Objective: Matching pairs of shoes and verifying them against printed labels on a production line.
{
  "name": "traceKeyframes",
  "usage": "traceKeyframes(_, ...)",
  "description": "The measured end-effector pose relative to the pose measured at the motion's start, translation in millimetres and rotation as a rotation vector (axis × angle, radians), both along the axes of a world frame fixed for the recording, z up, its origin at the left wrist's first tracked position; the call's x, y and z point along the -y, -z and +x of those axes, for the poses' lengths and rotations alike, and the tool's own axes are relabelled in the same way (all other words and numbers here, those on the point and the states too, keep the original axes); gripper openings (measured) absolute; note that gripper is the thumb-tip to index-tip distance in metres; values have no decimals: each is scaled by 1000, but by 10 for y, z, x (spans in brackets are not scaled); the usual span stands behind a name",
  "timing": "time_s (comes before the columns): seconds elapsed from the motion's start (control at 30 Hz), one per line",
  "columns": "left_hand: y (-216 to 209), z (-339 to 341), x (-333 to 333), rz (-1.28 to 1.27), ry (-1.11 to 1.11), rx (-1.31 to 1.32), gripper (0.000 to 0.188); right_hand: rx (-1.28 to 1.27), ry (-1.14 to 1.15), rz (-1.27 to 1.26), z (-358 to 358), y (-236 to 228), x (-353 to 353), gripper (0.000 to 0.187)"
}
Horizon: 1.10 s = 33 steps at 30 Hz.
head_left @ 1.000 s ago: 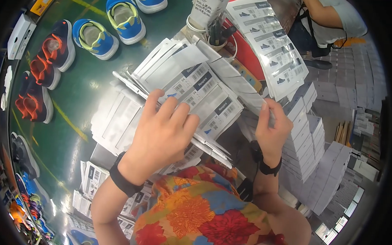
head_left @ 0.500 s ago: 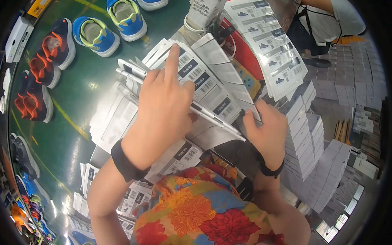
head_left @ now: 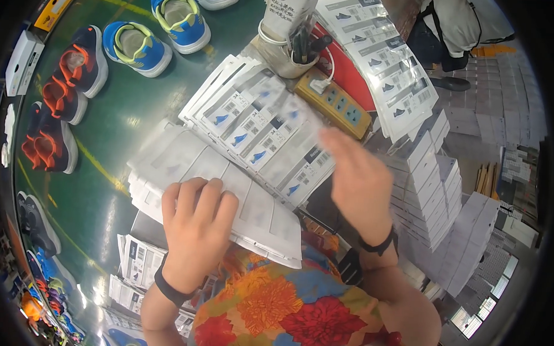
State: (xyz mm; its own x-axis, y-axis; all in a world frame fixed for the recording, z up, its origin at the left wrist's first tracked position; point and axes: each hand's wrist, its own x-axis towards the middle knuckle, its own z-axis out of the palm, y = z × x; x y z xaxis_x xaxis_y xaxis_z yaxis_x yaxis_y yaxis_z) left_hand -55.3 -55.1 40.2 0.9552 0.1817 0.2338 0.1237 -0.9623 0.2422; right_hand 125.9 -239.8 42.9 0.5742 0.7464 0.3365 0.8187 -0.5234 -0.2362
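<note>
A stack of printed label sheets (head_left: 260, 123), with small blue shoe pictures, lies on the green table. Left of it and nearer me, a pile of sheets with blank white backs (head_left: 228, 183) shows, its near edge slightly bent up. My left hand (head_left: 195, 231) lies on this pile with bent, slightly parted fingers; the thumb is hidden. Over the right edge of the printed stack is my right hand (head_left: 362, 188), its fingers stretched out and blurred. I see nothing held in it. Whether it touches the paper I cannot tell.
A yellow power strip (head_left: 334, 102) and a pen cup (head_left: 290, 60) stand beyond the stack. More label sheets (head_left: 378, 60) lie on red at the far right. Blue shoes (head_left: 138, 49) and dark orange-trimmed shoes (head_left: 79, 62) stand left. White boxes (head_left: 423, 184) are stacked at right.
Sheets held up before are turned over to the left, showing white backs. Sheets with blue shoe pictures are now uncovered. My left hand moved nearer me; the right moved slightly left.
</note>
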Motion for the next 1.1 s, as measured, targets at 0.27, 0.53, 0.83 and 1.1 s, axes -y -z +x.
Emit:
traceKeyframes(0.27, -26, 95, 23, -48, 16, 26, 28, 256, -241, -551, -295, 230, -46, 51)
traceKeyframes(0.53, 22, 498, -30, 12, 203, 74, 21, -185, 294, 260, -34, -512, 479, 24)
traceKeyframes(0.83, -258, 680, 53, -1054, 4, 293, 88, -387, 201, 978, -210, -504, 541, 24)
traceKeyframes(1.1, -354, 352, 193, -1738, -312, 28, 78, -28, -382, 76, -487, -323, -77, 47)
